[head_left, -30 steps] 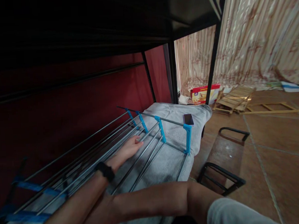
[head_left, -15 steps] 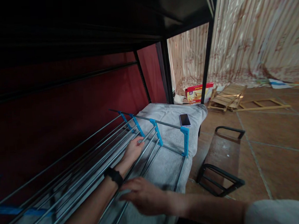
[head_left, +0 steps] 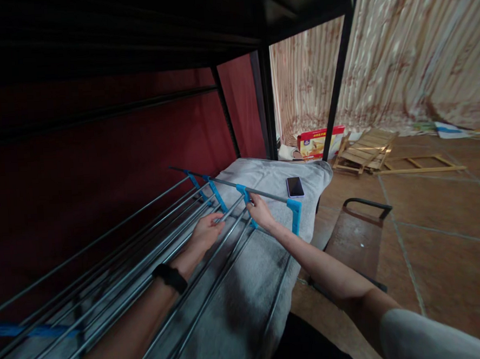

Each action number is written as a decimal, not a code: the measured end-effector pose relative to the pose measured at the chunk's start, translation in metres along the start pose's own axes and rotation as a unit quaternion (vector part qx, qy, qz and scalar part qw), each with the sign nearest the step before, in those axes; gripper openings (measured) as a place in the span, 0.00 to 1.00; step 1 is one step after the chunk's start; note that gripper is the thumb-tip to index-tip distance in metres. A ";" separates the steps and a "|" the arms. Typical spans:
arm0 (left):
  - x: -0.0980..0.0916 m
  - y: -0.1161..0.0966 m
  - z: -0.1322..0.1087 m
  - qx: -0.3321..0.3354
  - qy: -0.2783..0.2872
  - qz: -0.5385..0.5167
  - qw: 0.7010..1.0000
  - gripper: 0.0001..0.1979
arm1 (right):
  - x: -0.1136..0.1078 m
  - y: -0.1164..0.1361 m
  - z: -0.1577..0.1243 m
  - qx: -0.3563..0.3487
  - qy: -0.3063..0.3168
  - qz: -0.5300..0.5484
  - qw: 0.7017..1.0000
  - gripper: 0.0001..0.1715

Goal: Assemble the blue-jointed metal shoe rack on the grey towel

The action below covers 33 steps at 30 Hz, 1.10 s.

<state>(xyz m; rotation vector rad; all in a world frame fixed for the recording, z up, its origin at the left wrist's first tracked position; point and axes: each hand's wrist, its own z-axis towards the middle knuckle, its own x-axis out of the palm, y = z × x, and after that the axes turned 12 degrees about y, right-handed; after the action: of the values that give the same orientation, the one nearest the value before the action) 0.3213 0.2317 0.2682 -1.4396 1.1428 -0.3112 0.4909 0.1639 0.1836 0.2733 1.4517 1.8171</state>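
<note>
Your left hand (head_left: 206,232) closes round a rod of the metal rack (head_left: 163,250); your right hand (head_left: 261,212) half-curls at its blue bracket (head_left: 241,188), grip unclear. Rack lies on grey cloth (head_left: 259,169), near phone (head_left: 294,187). Beyond: red-yellow box (head_left: 314,144), contents hidden, on tiled floor (head_left: 450,231).

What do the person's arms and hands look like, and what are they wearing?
The left hand and the right hand are both bare, with no gloves. There's a black band, maybe a watch, around the left wrist, and none shows on the right one. The right arm has a short, pale grey sleeve. The left sleeve isn't in view.
</note>
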 end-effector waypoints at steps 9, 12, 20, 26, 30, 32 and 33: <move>0.000 -0.007 -0.007 -0.019 -0.014 0.000 1.000 0.16 | 0.014 -0.001 -0.006 -0.008 -0.035 0.007 0.999 0.35; -0.001 -0.007 -0.010 -0.026 -0.020 -0.009 0.999 0.16 | 0.016 -0.001 -0.008 -0.002 -0.026 0.007 1.000 0.34; -0.002 0.004 -0.005 0.020 -0.037 -0.010 0.999 0.16 | 0.016 0.001 -0.010 -0.026 -0.013 0.013 0.999 0.38; -0.005 0.016 -0.001 0.043 -0.037 0.004 0.998 0.17 | 0.017 0.003 -0.012 -0.022 -0.010 0.007 1.000 0.38; -0.005 0.018 -0.003 0.057 -0.033 -0.007 0.998 0.19 | 0.017 0.003 -0.013 -0.032 -0.004 0.002 0.999 0.38; -0.005 0.019 -0.004 0.066 -0.036 -0.006 0.997 0.19 | 0.017 0.002 -0.013 -0.037 -0.002 0.000 0.999 0.38; -0.005 0.019 -0.005 0.068 -0.038 -0.006 0.997 0.19 | 0.017 0.002 -0.013 -0.038 -0.001 -0.001 0.999 0.37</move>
<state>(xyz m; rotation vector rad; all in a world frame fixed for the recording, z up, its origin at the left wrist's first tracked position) 0.3071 0.2362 0.2550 -1.3268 1.0320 -0.3330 0.4708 0.1659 0.1760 0.2356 1.3773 1.8655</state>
